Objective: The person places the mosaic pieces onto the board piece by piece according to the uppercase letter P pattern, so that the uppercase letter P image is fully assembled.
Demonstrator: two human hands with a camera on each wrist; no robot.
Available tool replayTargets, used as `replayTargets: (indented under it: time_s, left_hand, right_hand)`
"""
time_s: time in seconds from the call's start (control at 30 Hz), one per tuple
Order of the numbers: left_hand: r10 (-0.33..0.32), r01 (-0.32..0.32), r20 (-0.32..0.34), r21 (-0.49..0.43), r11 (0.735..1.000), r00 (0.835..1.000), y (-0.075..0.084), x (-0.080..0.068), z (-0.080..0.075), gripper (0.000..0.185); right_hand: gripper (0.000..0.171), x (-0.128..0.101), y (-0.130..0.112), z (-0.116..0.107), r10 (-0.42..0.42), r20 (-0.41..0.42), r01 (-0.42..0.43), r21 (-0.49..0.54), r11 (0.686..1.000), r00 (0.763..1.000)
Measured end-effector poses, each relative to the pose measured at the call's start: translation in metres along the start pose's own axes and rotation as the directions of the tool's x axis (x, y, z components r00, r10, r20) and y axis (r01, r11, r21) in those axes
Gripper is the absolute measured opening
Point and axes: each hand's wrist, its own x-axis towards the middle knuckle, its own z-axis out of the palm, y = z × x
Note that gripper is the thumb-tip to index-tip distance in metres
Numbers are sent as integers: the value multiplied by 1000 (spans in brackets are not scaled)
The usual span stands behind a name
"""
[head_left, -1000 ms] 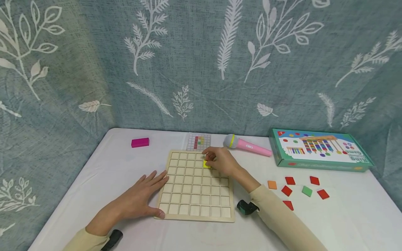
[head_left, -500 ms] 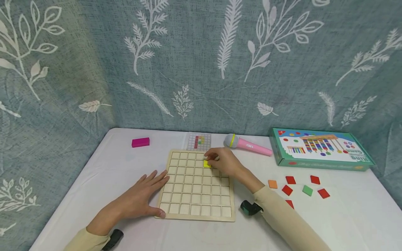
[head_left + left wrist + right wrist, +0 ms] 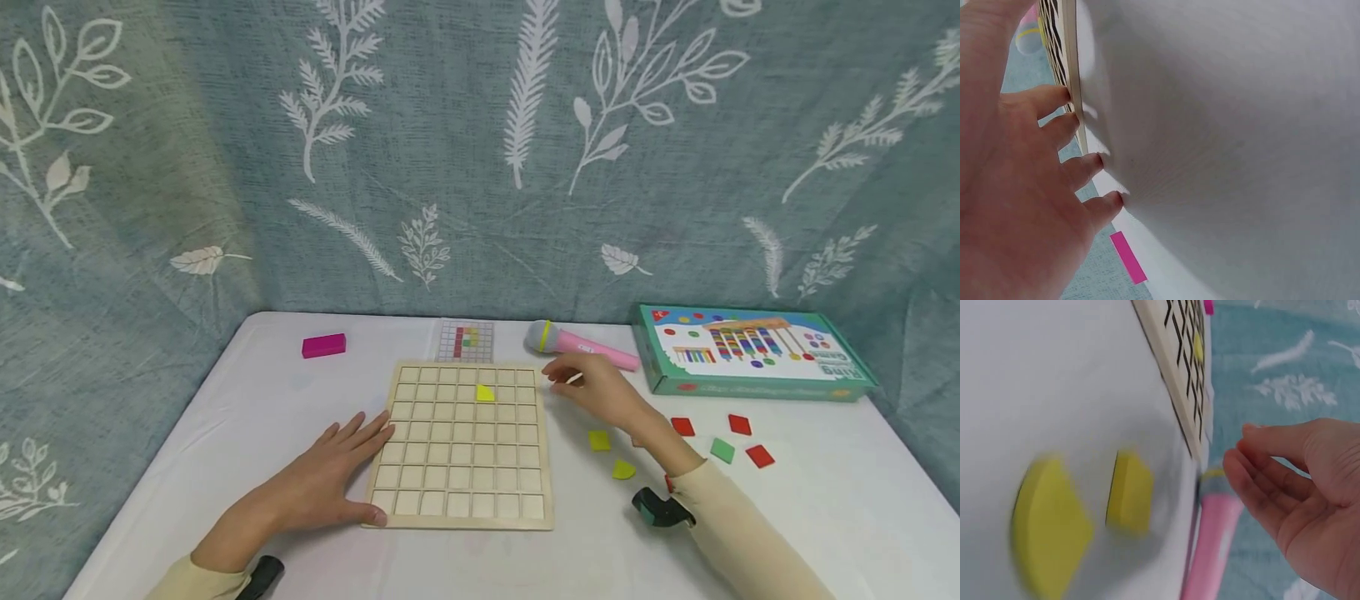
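My left hand (image 3: pixel 318 479) rests spread along the left edge of the wooden grid board (image 3: pixel 381 467), thumb at its near corner and fingertips on its side. In the left wrist view, the fingertips touch the board's rim and the cloth. A yellow quarter-round tile (image 3: pixel 485 393) lies in a cell of the second row from the back. Just past the board's right edge hovers my right hand (image 3: pixel 600 392), fingers loosely bent and holding nothing. Below it on the table lie a yellow square tile (image 3: pixel 599 440) and another yellow quarter-round tile (image 3: pixel 623 470).
Several red tiles (image 3: pixel 760 456) and a green tile (image 3: pixel 722 451) lie at the right; the forearm partly covers others. Behind the board are a printed pattern card (image 3: pixel 465 341), a pink toy microphone (image 3: pixel 585 344) and a magenta block (image 3: pixel 324 346). A green toy box (image 3: pixel 753 352) stands back right.
My right hand has let go of the yellow quarter-round tile in the board and moved right, off the board. The left hand keeps its place. The head view has shifted slightly.
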Motion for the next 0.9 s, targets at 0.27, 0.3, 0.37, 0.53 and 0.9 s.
replayTargets:
  time_s: [0.27, 0.3, 0.37, 0.53, 0.9]
  left_hand:
    - [-1, 1, -4, 0, 1000, 1000, -1, -1, 0, 114]
    - [-1, 1, -4, 0, 1000, 1000, -1, -1, 0, 115]
    - [0, 0, -5, -2, 1000, 1000, -1, -1, 0, 115]
    - [-1, 1, -3, -6, 1000, 1000, 0, -1, 0, 115]
    - [21, -21, -7, -2, 1000, 1000, 1, 1, -3, 115]
  right_hand:
    - [21, -30, 18, -26, 60, -7, -60, -50, 997, 998]
    - [21, -34, 20, -28, 70, -3, -70, -58, 996, 998]
    - [21, -43, 23, -33, 97, 6, -97, -73, 993, 995]
    - [23, -63, 30, -44, 151, 45, -147, -90, 985, 987]
    - [31, -91, 35, -55, 211, 102, -198, -123, 973, 972]
